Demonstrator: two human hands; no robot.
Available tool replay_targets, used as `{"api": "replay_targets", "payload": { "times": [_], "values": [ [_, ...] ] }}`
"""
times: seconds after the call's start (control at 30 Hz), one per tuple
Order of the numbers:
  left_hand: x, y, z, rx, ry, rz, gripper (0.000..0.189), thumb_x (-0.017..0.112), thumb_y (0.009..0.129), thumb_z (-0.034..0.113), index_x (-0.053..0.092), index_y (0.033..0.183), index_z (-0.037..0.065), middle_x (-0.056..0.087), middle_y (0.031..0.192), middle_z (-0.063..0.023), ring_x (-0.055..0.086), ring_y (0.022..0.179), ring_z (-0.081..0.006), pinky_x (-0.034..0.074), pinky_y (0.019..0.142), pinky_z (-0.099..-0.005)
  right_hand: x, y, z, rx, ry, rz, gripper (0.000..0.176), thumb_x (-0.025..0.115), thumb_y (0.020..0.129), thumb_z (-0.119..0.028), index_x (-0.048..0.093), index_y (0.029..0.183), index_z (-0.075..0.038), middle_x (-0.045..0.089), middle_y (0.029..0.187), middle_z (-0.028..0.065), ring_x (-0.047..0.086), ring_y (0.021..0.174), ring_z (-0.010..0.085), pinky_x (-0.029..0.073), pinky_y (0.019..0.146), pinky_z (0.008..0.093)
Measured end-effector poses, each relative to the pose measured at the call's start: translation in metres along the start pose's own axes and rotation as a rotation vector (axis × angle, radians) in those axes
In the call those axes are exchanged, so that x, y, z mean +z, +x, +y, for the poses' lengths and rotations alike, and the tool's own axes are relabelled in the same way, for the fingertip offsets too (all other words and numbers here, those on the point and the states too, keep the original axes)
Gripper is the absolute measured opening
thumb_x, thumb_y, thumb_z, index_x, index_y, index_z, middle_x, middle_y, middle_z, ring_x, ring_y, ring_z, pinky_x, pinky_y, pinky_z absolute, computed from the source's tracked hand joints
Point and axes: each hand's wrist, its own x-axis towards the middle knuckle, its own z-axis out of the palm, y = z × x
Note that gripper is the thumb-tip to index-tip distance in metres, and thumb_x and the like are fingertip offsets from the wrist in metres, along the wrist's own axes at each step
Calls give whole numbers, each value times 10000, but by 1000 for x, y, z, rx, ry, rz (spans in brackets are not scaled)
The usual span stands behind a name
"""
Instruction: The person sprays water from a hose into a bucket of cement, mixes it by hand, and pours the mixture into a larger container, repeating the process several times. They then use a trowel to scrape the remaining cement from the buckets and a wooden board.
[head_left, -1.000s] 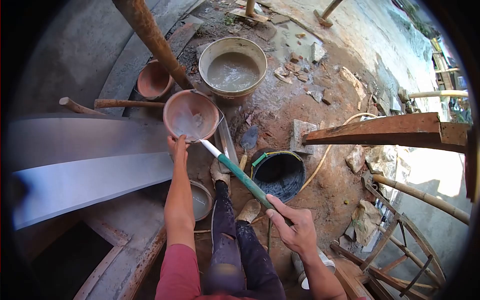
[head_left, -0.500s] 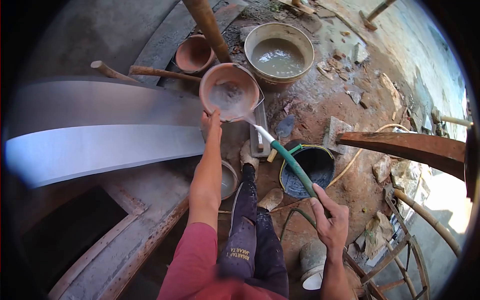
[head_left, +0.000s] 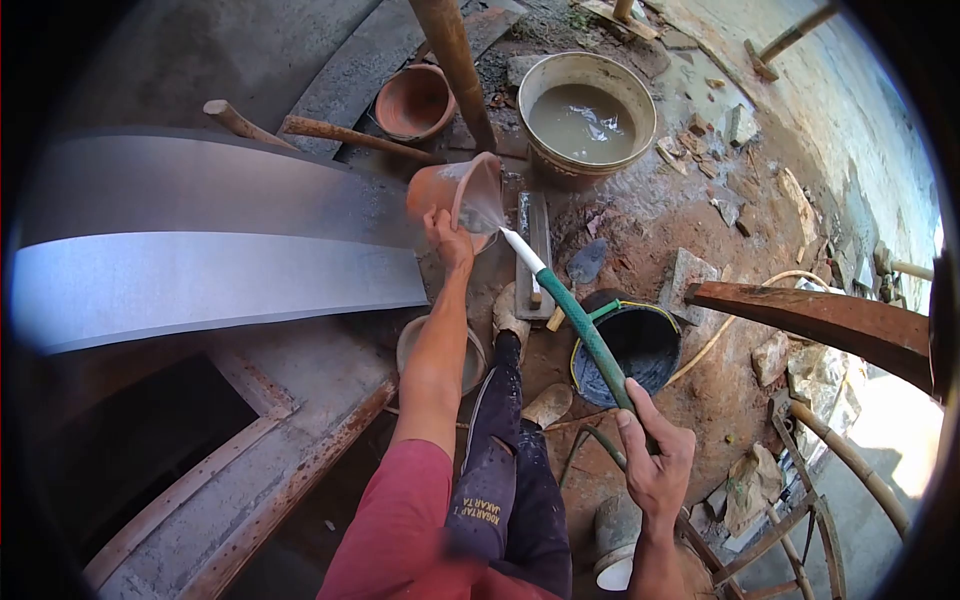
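Note:
My left hand (head_left: pixel 449 240) grips an orange bucket (head_left: pixel 436 190) by its side, and the bucket is tilted with its mouth toward the right. A green hose (head_left: pixel 585 328) with a white nozzle (head_left: pixel 522 251) is held in my right hand (head_left: pixel 657 450). Water sprays from the nozzle tip into the bucket's mouth. Behind them stands a large bucket (head_left: pixel 640 145) of murky water. A second orange bucket (head_left: pixel 414 103) sits at the back left.
A black bucket (head_left: pixel 655 378) stands between the hose and a wooden beam (head_left: pixel 820 318). Beside it lie a trowel (head_left: pixel 587 260) and a long float (head_left: pixel 534 240). Metal sheeting (head_left: pixel 220 280) spans the left. Broken stones and bamboo poles (head_left: pixel 850 455) are at the right.
The orange bucket has turned from facing up to lying tilted on its side, with my left hand now on its outer side. The spray still enters it.

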Motion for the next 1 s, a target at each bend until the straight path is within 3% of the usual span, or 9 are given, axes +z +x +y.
{"api": "replay_targets", "payload": {
  "times": [0.07,0.17,0.33,0.4,0.53,0.7,0.8,0.87,1.0],
  "values": [
    [-13,3,9,77,122,-108,221,625,720,-92,582,918,-4,529,1362,-190,541,1194,-452,475,960,-488,-1,-4,-7,4,5,-24,331,691,874,-59,690,1201,-6,697,754,206,582,540,105,453,548,271],
    [-25,8,14,135,285,-154,215,600,740,-122,590,919,-3,468,1472,-146,516,1240,-468,467,1025,-514,-2,-6,-10,14,0,-55,331,692,873,-55,689,1199,-1,703,773,213,590,547,110,458,557,272],
    [-54,29,22,104,132,-182,186,594,750,-124,591,882,8,458,1492,-91,474,1286,-481,456,1063,-517,3,-2,-1,11,-2,-29,332,687,880,-59,686,1207,-4,704,785,222,597,556,114,465,571,272],
    [-64,37,26,97,43,-169,179,589,750,-124,587,867,12,459,1494,-78,458,1301,-490,462,1058,-519,4,3,5,-13,-45,29,328,677,896,-70,682,1218,-8,651,675,181,544,541,93,445,556,268],
    [-86,53,35,267,219,-105,201,563,716,-153,555,816,21,446,1512,-52,408,1342,-503,504,1010,-518,5,13,11,45,-41,63,323,659,922,-89,675,1236,-15,519,593,88,455,565,57,407,540,262],
    [-102,79,50,439,272,-38,215,518,688,-175,533,782,17,425,1528,-59,418,1343,-483,541,948,-512,9,22,14,37,-58,97,329,656,927,-95,668,1246,-16,510,589,79,454,572,54,398,539,263],
    [-103,101,83,286,104,-29,179,509,704,-168,523,771,-3,426,1513,-113,477,1291,-457,543,933,-483,12,24,19,42,-56,111,332,655,927,-96,665,1249,-13,505,588,68,452,578,56,391,540,262],
    [-86,123,96,225,-13,180,175,509,703,-168,539,798,-23,437,1474,-172,501,1276,-417,474,983,-418,11,25,19,41,-61,119,333,655,927,-95,664,1250,-12,506,590,61,452,582,56,388,541,261],
    [-38,169,99,0,-211,371,121,498,747,-157,495,808,-52,455,1426,-205,522,1217,-449,498,937,-437,7,28,20,101,-46,104,345,648,919,-74,655,1256,1,503,602,41,442,579,57,378,538,262]
  ]
}}
